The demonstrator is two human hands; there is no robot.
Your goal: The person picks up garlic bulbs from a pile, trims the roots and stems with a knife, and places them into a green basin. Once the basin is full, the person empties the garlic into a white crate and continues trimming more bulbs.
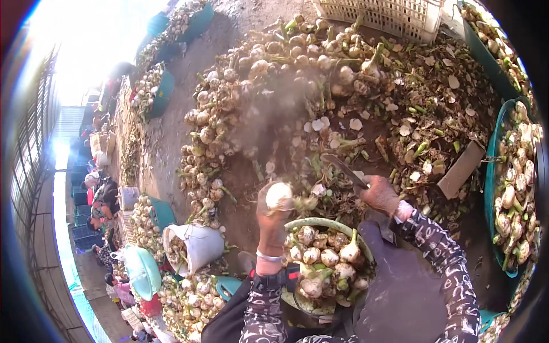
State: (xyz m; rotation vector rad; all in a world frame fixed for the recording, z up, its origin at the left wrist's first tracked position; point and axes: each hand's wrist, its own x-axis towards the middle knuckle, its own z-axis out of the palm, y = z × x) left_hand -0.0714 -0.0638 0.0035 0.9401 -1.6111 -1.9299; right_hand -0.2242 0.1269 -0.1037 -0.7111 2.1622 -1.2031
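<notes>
My left hand (271, 220) is closed around a pale garlic bulb (279, 196), held up beyond a round bucket. Roots or stem bits at its right side are blurred. My right hand (380, 195) grips a knife (345, 170) by its handle, the dark blade pointing away and to the left, apart from the bulb. Between my legs stands the bucket (320, 222) with a pale green rim, filled with garlic bulbs (329, 257), some with short green stems. Both forearms wear dark patterned sleeves.
Heaped garlic bulbs (223, 103) curve across the ground ahead, with trimmings (434, 108) to the right. A tipped white bucket (197, 247) lies at left. Green tubs of garlic (493, 171) line the right side. A plastic crate (389, 20) stands far ahead. Other people (106, 200) work at far left.
</notes>
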